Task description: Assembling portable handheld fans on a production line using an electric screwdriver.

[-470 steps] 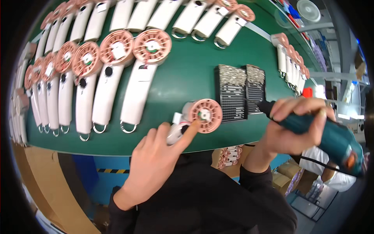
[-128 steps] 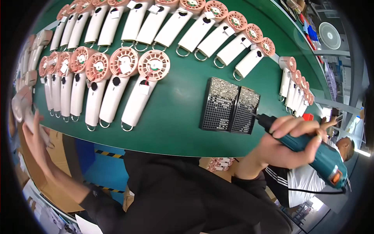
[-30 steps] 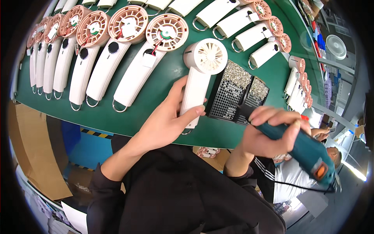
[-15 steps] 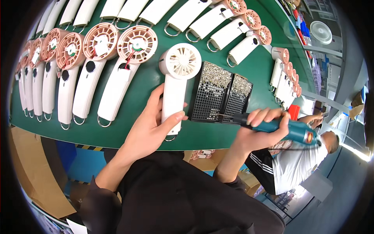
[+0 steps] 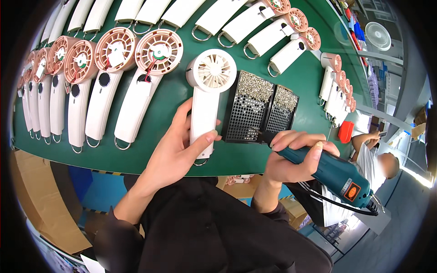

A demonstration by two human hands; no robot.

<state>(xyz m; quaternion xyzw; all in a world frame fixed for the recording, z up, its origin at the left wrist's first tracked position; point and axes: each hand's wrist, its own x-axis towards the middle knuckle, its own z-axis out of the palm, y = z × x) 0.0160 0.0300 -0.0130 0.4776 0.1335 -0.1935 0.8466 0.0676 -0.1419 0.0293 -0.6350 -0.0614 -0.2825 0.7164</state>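
My left hand (image 5: 175, 154) is wrapped round the handle of a white handheld fan (image 5: 205, 113), its round bladed head facing up and a metal ring at the handle's lower end. In my right hand (image 5: 296, 157) is a teal electric screwdriver (image 5: 339, 175) with a black cord. Its dark nose points left, over the lower part of a black screw tray (image 5: 246, 116). Small silver screws lie heaped along the tray's far side, above rows of holes. Whether the bit touches a screw is too small to tell.
Rows of white fans with open pink heads (image 5: 159, 52) line the green table (image 5: 173, 95) on the left and far side. More fans (image 5: 327, 88) and a red box (image 5: 346, 132) are at the right. A co-worker (image 5: 375, 166) is beyond them. Cardboard boxes (image 5: 45, 200) stand below the table.
The screwdriver has swung in my right hand, its rear end dropping lower and nearer, and its nose stays over the tray. My left hand and the fan have barely moved.
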